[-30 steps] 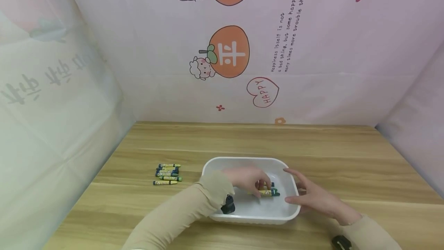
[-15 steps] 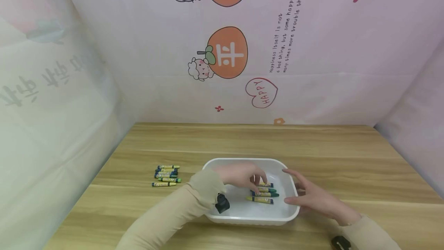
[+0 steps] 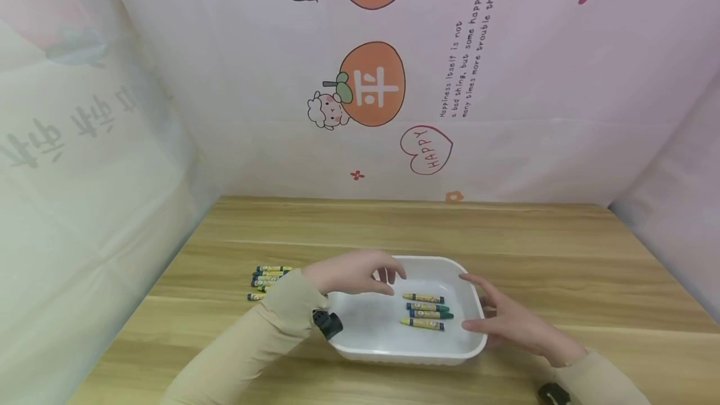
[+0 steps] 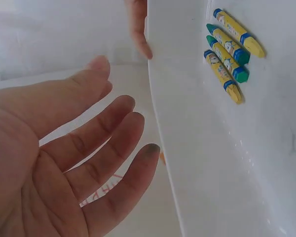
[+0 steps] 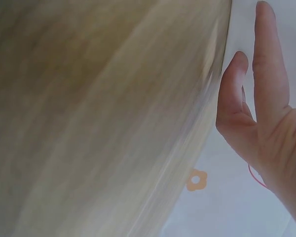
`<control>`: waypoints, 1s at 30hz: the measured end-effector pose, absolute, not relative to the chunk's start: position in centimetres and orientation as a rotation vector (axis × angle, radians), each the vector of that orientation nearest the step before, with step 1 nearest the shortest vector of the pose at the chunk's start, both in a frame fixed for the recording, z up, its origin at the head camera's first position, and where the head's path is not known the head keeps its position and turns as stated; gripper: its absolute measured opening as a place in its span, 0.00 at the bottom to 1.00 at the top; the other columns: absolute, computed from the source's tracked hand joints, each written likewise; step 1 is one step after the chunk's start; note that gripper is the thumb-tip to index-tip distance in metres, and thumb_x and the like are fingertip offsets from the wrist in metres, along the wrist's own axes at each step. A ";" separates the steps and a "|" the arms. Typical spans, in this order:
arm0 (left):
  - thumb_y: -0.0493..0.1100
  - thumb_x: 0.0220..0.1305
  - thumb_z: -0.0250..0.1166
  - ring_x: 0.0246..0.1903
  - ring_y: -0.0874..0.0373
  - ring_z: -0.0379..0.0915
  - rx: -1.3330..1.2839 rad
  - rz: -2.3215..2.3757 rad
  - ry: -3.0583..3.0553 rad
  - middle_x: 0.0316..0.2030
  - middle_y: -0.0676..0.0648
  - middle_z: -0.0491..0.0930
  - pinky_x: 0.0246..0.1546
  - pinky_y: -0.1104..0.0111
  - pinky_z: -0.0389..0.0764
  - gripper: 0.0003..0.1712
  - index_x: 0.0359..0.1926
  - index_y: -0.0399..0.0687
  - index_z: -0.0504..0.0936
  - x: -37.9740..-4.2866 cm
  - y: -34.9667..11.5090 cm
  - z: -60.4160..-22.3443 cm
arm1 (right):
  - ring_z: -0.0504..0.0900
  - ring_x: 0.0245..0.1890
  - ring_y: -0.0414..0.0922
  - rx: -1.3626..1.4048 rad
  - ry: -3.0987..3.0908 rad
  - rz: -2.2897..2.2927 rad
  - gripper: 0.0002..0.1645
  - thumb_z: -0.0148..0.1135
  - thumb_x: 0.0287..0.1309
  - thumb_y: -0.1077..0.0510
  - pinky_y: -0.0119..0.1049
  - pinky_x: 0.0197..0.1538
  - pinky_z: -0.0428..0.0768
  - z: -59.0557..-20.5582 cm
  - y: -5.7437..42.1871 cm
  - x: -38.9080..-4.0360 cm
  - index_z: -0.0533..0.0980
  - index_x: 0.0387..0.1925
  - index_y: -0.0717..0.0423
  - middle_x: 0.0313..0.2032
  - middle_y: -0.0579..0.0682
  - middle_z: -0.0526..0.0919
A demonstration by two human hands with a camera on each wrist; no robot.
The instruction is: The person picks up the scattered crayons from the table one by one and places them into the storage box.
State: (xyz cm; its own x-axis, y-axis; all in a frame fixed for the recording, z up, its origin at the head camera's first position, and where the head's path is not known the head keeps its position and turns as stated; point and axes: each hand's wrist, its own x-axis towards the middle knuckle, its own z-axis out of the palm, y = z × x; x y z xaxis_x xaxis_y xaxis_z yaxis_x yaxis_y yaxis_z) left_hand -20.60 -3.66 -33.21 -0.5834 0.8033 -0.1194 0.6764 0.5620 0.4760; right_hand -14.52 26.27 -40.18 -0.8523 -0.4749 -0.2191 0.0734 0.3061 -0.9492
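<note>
A white plastic tub [image 3: 394,355] stands on the table with several crayons [image 3: 427,315] side by side in its right part. Two have yellow tips and two green, all in yellow wrappers. Over the tub's left part hovers my left hand [image 3: 360,270], fingers loosely bent and nothing between them, as the left wrist view also shows. My right hand [image 3: 512,320] holds the tub's right end, thumb and forefinger lapping over the rim, the other fingers outside the wall. More crayons [image 3: 270,274] lie in a stack on the table at left, partly hidden by my left sleeve.
The wooden table [image 3: 534,236] runs back to a printed cloth wall [image 3: 506,161]. Further cloth hangs at the left and right sides. A black wrist camera [image 3: 328,324] on my left arm sits close to the tub's near left corner.
My left hand has let go of the crayons in the tub and drawn back left and up, uncovering them. My right hand has stayed at the tub's right end.
</note>
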 end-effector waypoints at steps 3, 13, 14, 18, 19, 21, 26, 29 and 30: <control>0.42 0.63 0.63 0.40 0.67 0.73 1.211 0.612 2.475 0.43 0.50 0.81 0.44 0.76 0.76 0.16 0.53 0.49 0.78 -20.3 -5.3 -33.1 | 0.75 0.52 0.60 -0.353 2.122 -1.567 0.57 0.65 0.55 0.62 0.49 0.40 0.83 -40.2 26.2 -14.5 0.37 0.72 0.56 0.58 0.85 0.53; 0.40 0.64 0.62 0.43 0.60 0.76 1.108 0.757 2.565 0.45 0.46 0.80 0.44 0.70 0.79 0.16 0.53 0.47 0.78 -20.2 -11.4 -32.5 | 0.75 0.51 0.58 -0.347 2.100 -1.578 0.57 0.65 0.55 0.62 0.50 0.40 0.83 -40.1 26.0 -14.6 0.36 0.72 0.56 0.58 0.84 0.52; 0.40 0.64 0.62 0.43 0.59 0.76 1.103 0.776 2.575 0.45 0.46 0.80 0.43 0.69 0.79 0.16 0.53 0.47 0.78 -20.3 -12.1 -32.7 | 0.75 0.51 0.58 -0.347 2.095 -1.580 0.57 0.65 0.55 0.62 0.50 0.40 0.83 -40.1 26.0 -14.6 0.36 0.72 0.56 0.58 0.85 0.52; 0.42 0.63 0.64 0.43 0.60 0.76 1.052 0.827 2.630 0.43 0.49 0.80 0.43 0.69 0.79 0.18 0.54 0.46 0.78 -20.7 -15.1 -33.5 | 0.75 0.52 0.58 -0.351 2.087 -1.578 0.57 0.65 0.56 0.62 0.50 0.40 0.83 -40.2 26.0 -14.7 0.36 0.72 0.56 0.58 0.85 0.51; 0.42 0.62 0.64 0.43 0.59 0.76 1.042 0.832 2.642 0.43 0.49 0.79 0.43 0.69 0.79 0.18 0.54 0.46 0.78 -20.8 -15.8 -33.7 | 0.75 0.52 0.58 -0.352 2.085 -1.579 0.57 0.65 0.56 0.62 0.51 0.40 0.83 -40.3 26.0 -14.8 0.35 0.72 0.56 0.58 0.85 0.51; 0.43 0.62 0.64 0.42 0.59 0.76 1.004 0.831 2.668 0.42 0.49 0.79 0.43 0.70 0.79 0.19 0.54 0.46 0.77 -20.7 -17.1 -33.9 | 0.75 0.52 0.58 -0.355 2.080 -1.585 0.57 0.65 0.56 0.62 0.51 0.40 0.83 -40.3 25.9 -14.8 0.35 0.72 0.56 0.59 0.85 0.50; 0.41 0.61 0.65 0.41 0.56 0.77 0.960 0.831 2.695 0.41 0.44 0.80 0.41 0.68 0.81 0.19 0.53 0.40 0.77 -20.5 -19.8 -34.5 | 0.75 0.52 0.59 -0.356 2.077 -1.595 0.57 0.65 0.56 0.62 0.51 0.40 0.83 -40.3 25.9 -14.8 0.36 0.72 0.56 0.59 0.85 0.49; 0.39 0.60 0.65 0.40 0.55 0.77 0.931 0.811 2.717 0.40 0.44 0.80 0.40 0.67 0.80 0.19 0.52 0.38 0.78 -20.2 -21.2 -35.1 | 0.74 0.53 0.59 -0.348 2.083 -1.589 0.56 0.65 0.55 0.62 0.50 0.41 0.83 -40.3 25.9 -14.8 0.36 0.72 0.56 0.59 0.84 0.49; 0.39 0.60 0.65 0.39 0.56 0.77 0.921 0.802 2.728 0.40 0.44 0.81 0.40 0.68 0.80 0.18 0.52 0.38 0.78 -20.1 -21.6 -35.3 | 0.74 0.53 0.59 -0.348 2.082 -1.587 0.56 0.65 0.55 0.62 0.50 0.41 0.83 -40.4 25.9 -14.8 0.36 0.72 0.56 0.59 0.84 0.49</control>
